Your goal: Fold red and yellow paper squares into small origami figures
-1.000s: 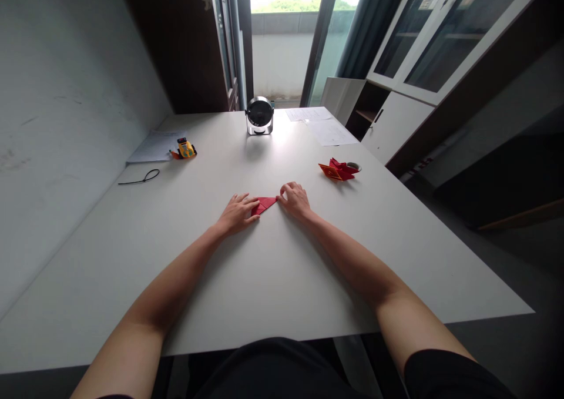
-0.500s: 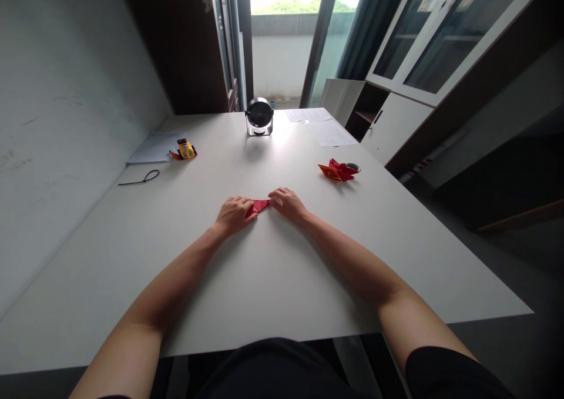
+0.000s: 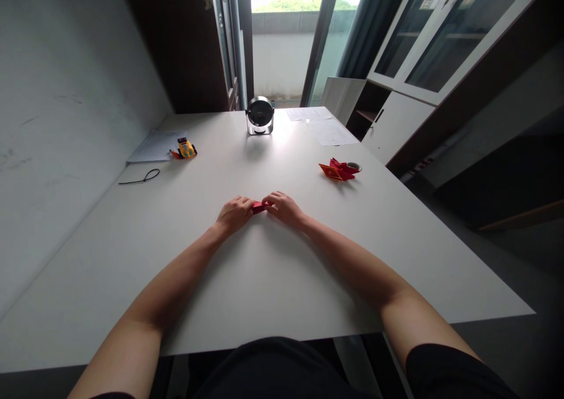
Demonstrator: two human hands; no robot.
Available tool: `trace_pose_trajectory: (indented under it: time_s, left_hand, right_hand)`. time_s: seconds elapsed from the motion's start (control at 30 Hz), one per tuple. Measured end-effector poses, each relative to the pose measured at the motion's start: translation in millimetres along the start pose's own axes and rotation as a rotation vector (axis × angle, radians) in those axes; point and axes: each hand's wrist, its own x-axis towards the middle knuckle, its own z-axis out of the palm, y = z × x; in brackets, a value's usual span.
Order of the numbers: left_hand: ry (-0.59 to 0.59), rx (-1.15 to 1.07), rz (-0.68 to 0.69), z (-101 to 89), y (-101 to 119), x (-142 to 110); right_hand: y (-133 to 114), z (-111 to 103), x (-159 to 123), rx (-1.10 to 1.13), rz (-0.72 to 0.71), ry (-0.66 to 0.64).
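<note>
Between my two hands is a small piece of folded red paper [image 3: 258,207], resting on or just above the white table [image 3: 273,281]. My left hand [image 3: 236,213] grips its left end, with the fingers curled over the paper. At the other end, the fingers and thumb of my right hand [image 3: 284,207] pinch the paper. Both hands cover much of it, so its full shape is hidden. Further right lies a group of red and orange folded paper pieces [image 3: 339,170], with a grey round item [image 3: 354,167] partly behind it.
A black round device on a stand [image 3: 259,114] stands at the back. To the left are a yellow toy [image 3: 186,148], a black looped cable tie [image 3: 145,178] and paper sheets [image 3: 152,147]. More printed sheets [image 3: 332,133] lie back right. A wall [image 3: 66,123] borders the left side.
My right hand has shifted slightly left and closer to my left hand. Less of the red paper shows between them, and it appears narrower.
</note>
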Motion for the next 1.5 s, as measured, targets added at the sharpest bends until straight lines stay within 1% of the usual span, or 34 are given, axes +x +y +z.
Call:
trace_pose_trajectory:
  time_s: [0.13,0.27,0.33,0.43,0.53,0.63,0.77,0.87,0.97,1.03,1.13,1.2,1.33,1.5]
  left_hand:
    - [0.024,-0.010,-0.066,0.6,3.8,-0.2]
    - [0.053,-0.003,-0.135,0.7,9.7,-0.5]
    - [0.084,-0.036,-0.157,0.9,11.4,-0.2]
    - [0.126,-0.121,-0.189,1.6,12.1,1.0]
    - [0.158,-0.274,-0.218,3.0,10.8,2.4]
    - [0.171,-0.485,-0.255,5.8,6.9,3.4]
    - [0.192,-0.726,-0.343,11.7,-1.0,5.0]
    - [0.200,-0.901,-0.375,15.3,-4.8,6.9]
    - [0.158,-1.110,-0.375,15.9,-5.8,8.1]
    - [0.142,-1.201,-0.361,14.9,-6.0,7.8]
    - [0.135,-1.253,-0.352,12.3,-6.7,6.4]
    - [0.125,-1.271,-0.350,10.8,-7.5,5.6]
    - [0.133,-1.279,-0.341,9.7,-7.0,5.3]
    - [0.153,-1.274,-0.287,9.8,-2.0,5.4]
  right_hand:
    - [-13.9,-1.6,-0.1,0.067,0.006,0.069]
    - [-23.7,1.4,-0.9,0.140,0.103,0.167]
    - [-26.0,3.9,-1.2,0.154,0.170,0.166]
    - [-27.4,5.6,-1.6,0.132,0.235,0.123]
    - [-27.4,4.4,-2.4,0.108,0.242,0.102]
    - [-25.7,3.6,-3.4,0.137,0.241,0.105]
    - [-19.0,6.5,-2.7,0.343,0.246,0.111]
    - [-11.6,10.1,-0.3,0.505,0.249,0.151]
    - [-4.2,12.8,2.4,0.626,0.258,0.215]
    - [-0.9,13.4,3.5,0.726,0.260,0.253]
    - [-0.2,11.6,3.7,0.878,0.254,0.260]
    - [-1.9,9.2,3.1,0.930,0.253,0.250]
    - [-4.2,6.3,2.2,0.914,0.255,0.253]
    - [-2.0,7.3,2.2,0.862,0.255,0.268]
